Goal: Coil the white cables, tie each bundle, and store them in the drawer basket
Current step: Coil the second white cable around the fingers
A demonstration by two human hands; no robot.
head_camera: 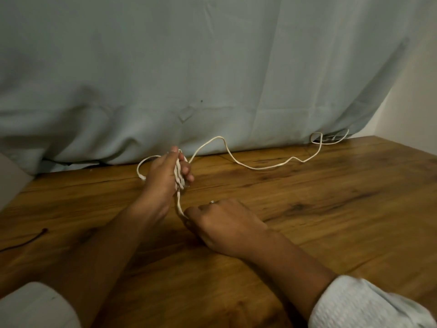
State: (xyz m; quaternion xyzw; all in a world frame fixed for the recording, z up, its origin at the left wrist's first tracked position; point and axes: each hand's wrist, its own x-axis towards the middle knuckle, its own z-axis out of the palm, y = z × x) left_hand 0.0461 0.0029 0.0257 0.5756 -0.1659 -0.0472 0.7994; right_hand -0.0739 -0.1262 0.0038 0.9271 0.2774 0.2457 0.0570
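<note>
**Cable half wound on one hand**

The left hand is up in the middle of the pic, w/ its edge down near the wood table. Loops of the white cable go round its fingers, & the fingers bend over the loops to hold them.

The right hand is just below & to the right, low on the table. It has a ring on one finger. Its thumb & fingers pinch a short bit of the cable that comes down from the loops. That bit looks pulled tight btw the 2 hands.

The rest of the cable is loose. One small loop sticks out left of the left hand. A long wiggly part runs up & right over the table to the edge of the grey-blue cloth at the back, upper right.

A thin dark cord lies at the left edge. Pale sleeves show in the bottom corners.
</note>
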